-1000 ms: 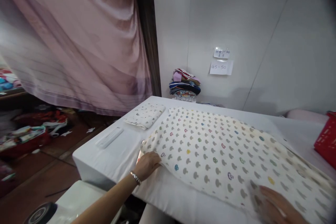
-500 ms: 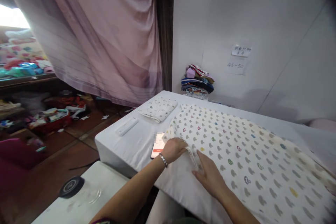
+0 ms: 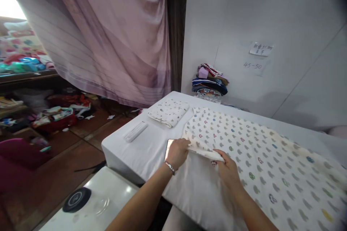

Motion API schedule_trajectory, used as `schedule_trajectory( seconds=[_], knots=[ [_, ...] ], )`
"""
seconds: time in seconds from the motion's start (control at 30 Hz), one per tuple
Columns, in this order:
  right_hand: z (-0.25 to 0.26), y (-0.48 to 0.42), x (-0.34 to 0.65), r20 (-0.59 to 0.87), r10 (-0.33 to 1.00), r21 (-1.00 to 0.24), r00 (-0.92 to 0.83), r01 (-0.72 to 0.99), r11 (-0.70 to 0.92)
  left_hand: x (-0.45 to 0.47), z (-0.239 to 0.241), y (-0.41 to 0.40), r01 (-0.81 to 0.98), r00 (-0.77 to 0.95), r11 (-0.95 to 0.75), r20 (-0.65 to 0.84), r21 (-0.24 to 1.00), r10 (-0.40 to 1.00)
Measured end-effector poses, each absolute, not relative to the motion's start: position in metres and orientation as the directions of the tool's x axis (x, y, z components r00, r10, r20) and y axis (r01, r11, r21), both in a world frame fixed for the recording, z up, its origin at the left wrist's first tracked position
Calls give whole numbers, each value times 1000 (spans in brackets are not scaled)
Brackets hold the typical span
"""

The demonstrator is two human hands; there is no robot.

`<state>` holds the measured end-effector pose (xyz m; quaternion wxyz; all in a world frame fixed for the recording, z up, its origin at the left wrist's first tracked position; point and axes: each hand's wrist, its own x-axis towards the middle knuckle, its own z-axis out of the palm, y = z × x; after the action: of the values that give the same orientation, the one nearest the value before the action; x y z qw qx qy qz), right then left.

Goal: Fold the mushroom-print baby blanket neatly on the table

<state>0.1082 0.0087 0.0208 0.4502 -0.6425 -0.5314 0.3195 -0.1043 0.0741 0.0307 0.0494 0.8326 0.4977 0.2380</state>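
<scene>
A white cloth (image 3: pixel 244 151) printed with grey shapes and a few coloured mushrooms lies spread over the right part of the white-covered table. My left hand (image 3: pixel 177 152) is closed on the cloth's near-left edge. A little to the right, my right hand (image 3: pixel 226 164) pinches the same edge between thumb and fingers, and the strip between the two hands is raised. Partly hidden behind my left hand is a phone (image 3: pixel 168 148) with a lit screen. Farther back lies a folded patterned cloth (image 3: pixel 169 112).
A white oblong object (image 3: pixel 136 131) lies at the table's left side. Folded fabrics (image 3: pixel 209 83) are stacked by the wall. A lower white surface (image 3: pixel 116 191) at front left bears a round black lid (image 3: pixel 77 199). A pink curtain (image 3: pixel 116 32) hangs behind.
My right hand has closed on the cloth edge, which is now stretched between both hands. The view has shifted slightly, and my left hand covers more of the phone.
</scene>
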Motion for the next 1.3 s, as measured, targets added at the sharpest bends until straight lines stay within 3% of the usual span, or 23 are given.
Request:
schedule_trajectory(
  seconds=[0.07,0.2,0.27,0.43,0.6,0.7,0.8,0.87,0.93,1.0,1.07,1.3],
  knots=[
    [20,5,106,39,982,-901,186,432,-46,-118,38,84,816,304,-474,451,332,839],
    [18,-1,86,77,966,-816,-246,541,203,-133,54,93,783,169,-513,674,351,719],
    [18,0,76,26,919,-785,-394,561,263,-133,56,90,735,195,-587,723,340,663],
    [15,11,67,-118,935,-868,-334,492,66,-120,39,73,535,418,-774,691,338,590],
    [15,15,53,-61,958,-951,-281,307,30,-100,26,67,445,454,-783,644,435,616],
    [17,16,42,-20,973,-989,-228,148,14,-90,29,70,387,476,-738,566,553,673],
    [12,20,42,-19,994,-1000,-105,-10,-21,-86,39,81,287,571,-595,365,750,735],
    [5,23,49,-78,997,-992,5,-99,-77,-86,45,97,212,634,-483,257,849,730],
    [-4,24,59,-177,982,-963,66,-218,-159,-88,47,125,216,571,-395,213,893,793],
    [-10,22,68,-254,965,-927,65,-300,-224,-89,43,163,353,368,-276,139,894,920],
    [-14,20,74,-278,958,-923,68,-295,-247,-90,34,205,574,178,-63,-49,816,983],
    [-39,17,83,-142,989,-990,51,-18,-141,-63,4,327,757,30,109,-201,645,979]
  ],
)
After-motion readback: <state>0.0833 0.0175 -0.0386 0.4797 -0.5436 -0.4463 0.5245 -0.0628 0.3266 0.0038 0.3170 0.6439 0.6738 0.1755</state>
